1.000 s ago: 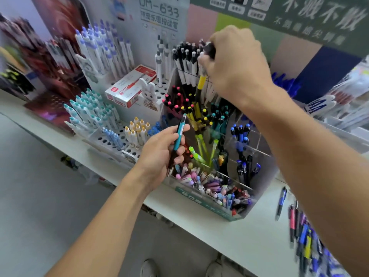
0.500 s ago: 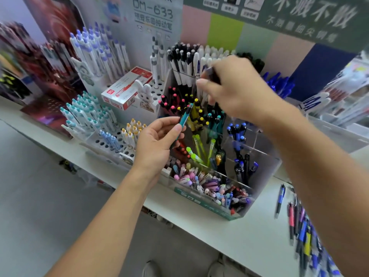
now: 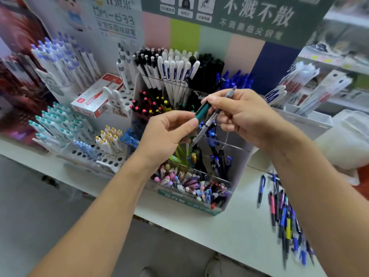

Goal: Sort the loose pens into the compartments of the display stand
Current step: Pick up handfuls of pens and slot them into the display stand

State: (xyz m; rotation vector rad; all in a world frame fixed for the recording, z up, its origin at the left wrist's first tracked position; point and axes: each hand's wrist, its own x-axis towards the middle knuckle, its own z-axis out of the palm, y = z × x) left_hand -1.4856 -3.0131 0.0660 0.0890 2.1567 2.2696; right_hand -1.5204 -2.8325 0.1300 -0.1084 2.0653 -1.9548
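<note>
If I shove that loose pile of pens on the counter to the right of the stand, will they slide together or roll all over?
The loose pens would probably scatter rather than move as one: they lie criss-crossed, not bundled. Their round, slim barrels look apt to roll on the smooth white counter, though the clips may stop some. They look stiff and light, so a gentle push should shift them easily.

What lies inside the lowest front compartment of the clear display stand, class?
The front compartment holds a jumbled heap of small pens, pastel pink and purple at its left end, darker blue and red at its right. Pens deeper in the heap are covered by those on top.
</note>
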